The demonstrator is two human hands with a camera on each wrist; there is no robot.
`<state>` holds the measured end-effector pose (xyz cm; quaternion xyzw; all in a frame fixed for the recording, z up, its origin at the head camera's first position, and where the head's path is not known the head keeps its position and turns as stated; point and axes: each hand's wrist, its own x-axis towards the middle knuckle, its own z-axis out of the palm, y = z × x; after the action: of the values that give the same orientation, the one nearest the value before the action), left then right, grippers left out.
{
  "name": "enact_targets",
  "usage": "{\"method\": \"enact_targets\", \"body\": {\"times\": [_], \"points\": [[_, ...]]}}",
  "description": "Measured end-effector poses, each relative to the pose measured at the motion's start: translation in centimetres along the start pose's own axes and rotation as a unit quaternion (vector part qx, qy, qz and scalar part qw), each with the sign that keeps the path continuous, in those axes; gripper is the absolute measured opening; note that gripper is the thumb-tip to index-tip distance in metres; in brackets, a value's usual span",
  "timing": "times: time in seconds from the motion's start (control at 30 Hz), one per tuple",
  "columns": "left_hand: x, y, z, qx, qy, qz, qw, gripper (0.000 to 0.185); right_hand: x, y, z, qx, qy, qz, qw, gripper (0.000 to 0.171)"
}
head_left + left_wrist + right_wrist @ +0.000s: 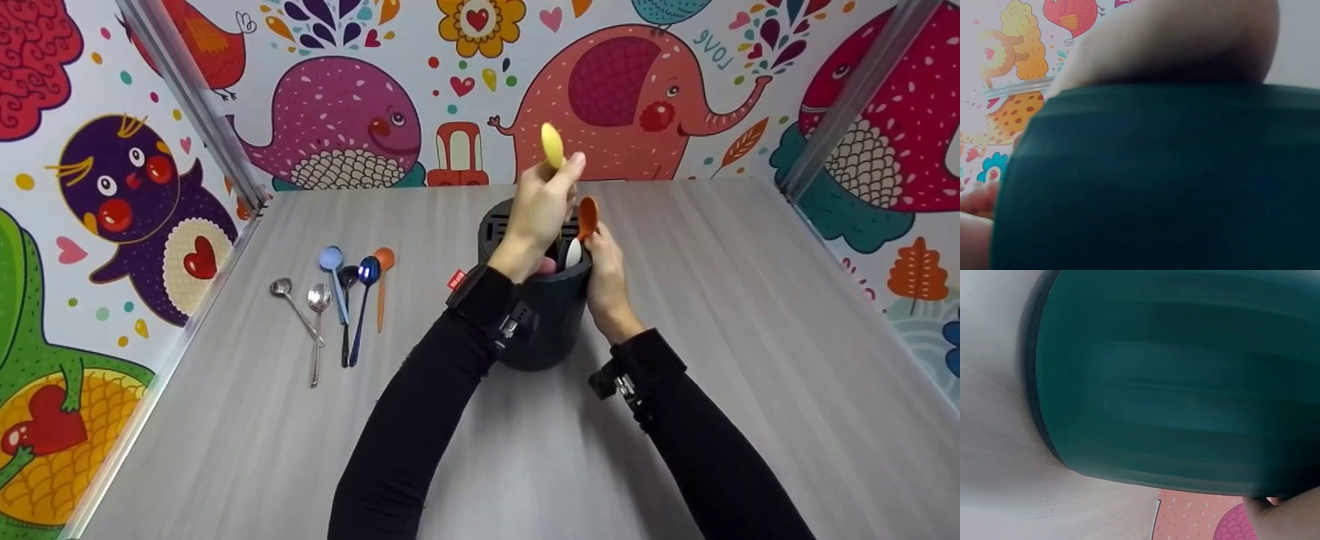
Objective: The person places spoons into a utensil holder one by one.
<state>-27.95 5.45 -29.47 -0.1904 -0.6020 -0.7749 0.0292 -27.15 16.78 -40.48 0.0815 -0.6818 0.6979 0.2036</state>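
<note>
A dark green utensil holder (pixel 541 322) with a slotted top stands upright on the table. Above its opening, my left hand (pixel 538 210) pinches a yellow spoon (pixel 552 145), bowl upward; the lower handle is hidden behind the hand. My right hand (pixel 609 277) grips the holder's right side near the rim, and its thumb is partly hidden. An orange-red spoon (pixel 588 215) and a white spoon (pixel 574 253) stand in the holder beside the right fingers. The holder's wall (pixel 1157 180) fills most of the left wrist view, and its side (pixel 1174 394) also dominates the right wrist view.
Left of the holder lie several spoons: a light blue one (pixel 331 259), a dark blue one (pixel 368 271), an orange one (pixel 384 259), a black one (pixel 348 277) and a silver one (pixel 319 298). A small silver ladle (pixel 282 287) lies beside them. Cartoon-printed panels (pixel 465 90) border the table.
</note>
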Motion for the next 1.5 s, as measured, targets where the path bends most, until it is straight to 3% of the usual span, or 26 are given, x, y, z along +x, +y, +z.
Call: {"method": "enact_targets", "body": {"times": [0.13,0.3,0.5,0.83,1.3,1.5], "points": [[-0.2,-0.3,-0.4,0.047,0.0,0.014,0.9988,0.013,-0.1,0.0,0.2,0.0,0.0,0.0,1.0,0.047],[-0.3,-0.2,-0.8,0.08,-0.003,0.03,0.9963,0.034,-0.1,0.1,0.3,0.0,-0.004,0.0,1.0,0.045],[-0.4,0.1,-1.2,0.087,-0.012,0.045,0.9952,0.04,-0.1,0.2,0.3,0.011,-0.008,-0.007,1.0,0.044],[-0.6,0.1,-2.7,0.085,0.006,0.054,0.9949,0.035,-0.3,0.0,0.3,0.005,-0.007,-0.007,1.0,0.039],[-1.0,0.8,-5.3,0.091,0.053,0.08,0.9912,0.031,-0.3,0.0,0.0,0.01,-0.014,-0.009,1.0,0.034],[-1.1,0.7,-7.2,0.104,0.077,0.094,0.9871,0.03,-0.2,-0.2,-0.1,0.004,-0.017,-0.007,1.0,0.037]]}}
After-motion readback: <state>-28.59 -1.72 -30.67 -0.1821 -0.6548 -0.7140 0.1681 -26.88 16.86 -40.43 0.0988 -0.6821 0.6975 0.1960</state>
